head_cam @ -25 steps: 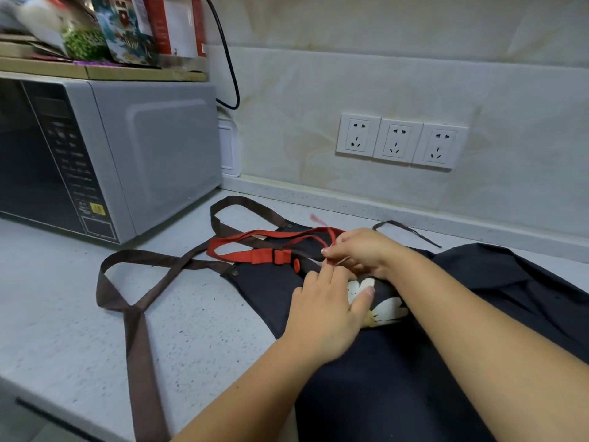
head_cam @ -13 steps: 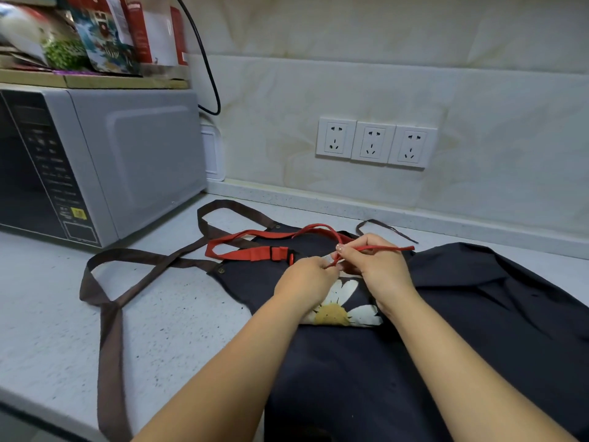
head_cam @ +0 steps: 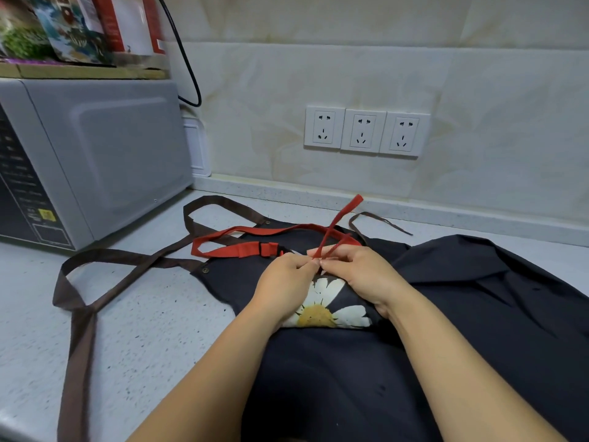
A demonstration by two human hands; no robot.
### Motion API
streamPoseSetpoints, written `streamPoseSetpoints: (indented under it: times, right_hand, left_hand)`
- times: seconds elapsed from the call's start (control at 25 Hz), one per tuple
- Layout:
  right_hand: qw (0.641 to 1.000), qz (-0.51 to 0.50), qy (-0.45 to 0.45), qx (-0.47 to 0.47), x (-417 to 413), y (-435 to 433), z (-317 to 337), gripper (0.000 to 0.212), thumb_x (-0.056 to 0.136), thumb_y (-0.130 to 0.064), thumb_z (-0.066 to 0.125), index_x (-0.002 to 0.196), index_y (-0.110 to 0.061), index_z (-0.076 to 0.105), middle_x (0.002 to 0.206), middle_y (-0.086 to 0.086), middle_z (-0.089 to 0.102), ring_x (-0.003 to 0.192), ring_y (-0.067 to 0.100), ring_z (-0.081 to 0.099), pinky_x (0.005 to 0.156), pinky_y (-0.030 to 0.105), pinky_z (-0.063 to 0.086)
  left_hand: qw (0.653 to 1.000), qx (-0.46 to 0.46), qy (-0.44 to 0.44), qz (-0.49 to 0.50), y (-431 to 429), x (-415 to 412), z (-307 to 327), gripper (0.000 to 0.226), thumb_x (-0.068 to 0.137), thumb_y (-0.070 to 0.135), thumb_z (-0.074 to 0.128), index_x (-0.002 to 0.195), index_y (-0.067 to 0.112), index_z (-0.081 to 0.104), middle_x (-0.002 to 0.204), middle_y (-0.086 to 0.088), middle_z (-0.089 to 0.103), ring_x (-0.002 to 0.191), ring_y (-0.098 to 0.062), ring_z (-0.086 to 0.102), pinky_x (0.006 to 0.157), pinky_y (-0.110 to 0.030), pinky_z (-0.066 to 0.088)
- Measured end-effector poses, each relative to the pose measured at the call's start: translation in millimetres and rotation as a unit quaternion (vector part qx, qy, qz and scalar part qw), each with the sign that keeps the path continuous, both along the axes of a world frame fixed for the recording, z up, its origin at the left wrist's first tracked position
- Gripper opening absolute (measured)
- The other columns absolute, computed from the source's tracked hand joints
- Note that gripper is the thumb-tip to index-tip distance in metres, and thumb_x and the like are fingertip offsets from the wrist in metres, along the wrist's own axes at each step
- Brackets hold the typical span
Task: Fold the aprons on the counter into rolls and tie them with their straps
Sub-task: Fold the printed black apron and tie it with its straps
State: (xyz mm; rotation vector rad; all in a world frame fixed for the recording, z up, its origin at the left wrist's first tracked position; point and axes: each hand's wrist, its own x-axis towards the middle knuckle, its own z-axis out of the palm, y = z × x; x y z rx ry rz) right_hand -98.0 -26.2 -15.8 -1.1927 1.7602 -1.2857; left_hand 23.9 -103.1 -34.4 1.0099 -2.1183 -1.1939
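A home kitchen, by every sign: a grey microwave (head_cam: 95, 161) sits on a pale speckled counter (head_cam: 153, 314), which runs out to the right of the microwave under a glossy marble-look wall (head_cam: 318, 74). On top of the microwave lies a wooden board (head_cam: 86, 70) stacked with printed food packets (head_cam: 73, 27). To its right, three white wall sockets (head_cam: 361, 130) sit in a row — a black cable (head_cam: 188, 68) loops down just behind it.

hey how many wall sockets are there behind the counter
3, side by side in one row on the wall above the counter: left socket, middle socket, right socket. A white panel half hidden behind the microwave could be another; I cannot tell.
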Motion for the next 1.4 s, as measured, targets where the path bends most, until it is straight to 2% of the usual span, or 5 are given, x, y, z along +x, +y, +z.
streamPoseSetpoints:
  times: [0.36, 0.52, 0.92, 1.04, 1.4]
  right_hand:
    - [0.991, -0.127, -0.009, -0.048, 8.9, 12.5, -5.0, 0.030, 0.096, -0.034, 0.054, 0.085, -0.018, 0.076, 0.081, -0.001, 0.075, 0.082, 0.014, 0.069, 0.082, 0.030, 0.053]
    - [0.992, -0.103, -0.010, -0.068, 11.6, 13.8, -2.7, 0.026, 0.096, -0.033, 0.054, 0.090, -0.023, 0.077, 0.094, -0.015, 0.074, 0.094, 0.004, 0.067, 0.091, 0.027, 0.050]
    - [0.987, -0.138, -0.013, -0.080, 11.9, 14.1, -5.5, 0.032, 0.096, -0.031, 0.055, 0.081, -0.011, 0.075, 0.080, 0.002, 0.074, 0.077, 0.013, 0.067, 0.079, 0.028, 0.052]
    - [0.981, -0.179, -0.009, -0.080, 12.5, 14.6, -6.3, 0.030, 0.097, -0.035, 0.052, 0.085, -0.021, 0.076, 0.080, 0.005, 0.072, 0.077, 0.013, 0.066, 0.073, 0.024, 0.049]
    - [0.884, -0.454, -0.100, -0.037, 6.7, 31.7, -15.3, 0.041, 0.099, -0.027, 0.043, 0.065, -0.013, 0.062, 0.074, 0.003, 0.063, 0.067, 0.019, 0.053, 0.068, 0.031, 0.039]
  left_hand:
    - [0.994, 0.064, 0.088, 0.024, 10.5, 3.3, -0.5, 0.024, 0.091, 0.023, 0.054, 0.107, 0.034, 0.069, 0.099, 0.014, 0.070, 0.089, -0.003, 0.063, 0.080, -0.028, 0.052]
    - [0.994, 0.076, 0.075, 0.009, 9.6, 3.8, 0.8, 0.024, 0.090, 0.024, 0.058, 0.091, 0.037, 0.078, 0.088, 0.013, 0.075, 0.086, -0.010, 0.070, 0.086, -0.036, 0.057]
    - [0.988, 0.099, 0.116, -0.012, 11.7, 5.4, 1.8, 0.020, 0.087, 0.026, 0.068, 0.107, 0.030, 0.069, 0.085, 0.010, 0.073, 0.082, -0.006, 0.067, 0.080, -0.023, 0.052]
    - [0.993, 0.065, 0.098, 0.018, 12.1, 4.6, 2.1, 0.016, 0.092, 0.035, 0.063, 0.087, 0.026, 0.076, 0.079, 0.007, 0.073, 0.074, -0.005, 0.064, 0.070, -0.021, 0.050]
    - [0.983, -0.006, 0.044, 0.177, 7.3, -0.4, -8.5, 0.034, 0.104, 0.021, 0.035, 0.071, 0.015, 0.033, 0.076, -0.001, 0.041, 0.063, -0.010, 0.035, 0.053, -0.026, 0.025]
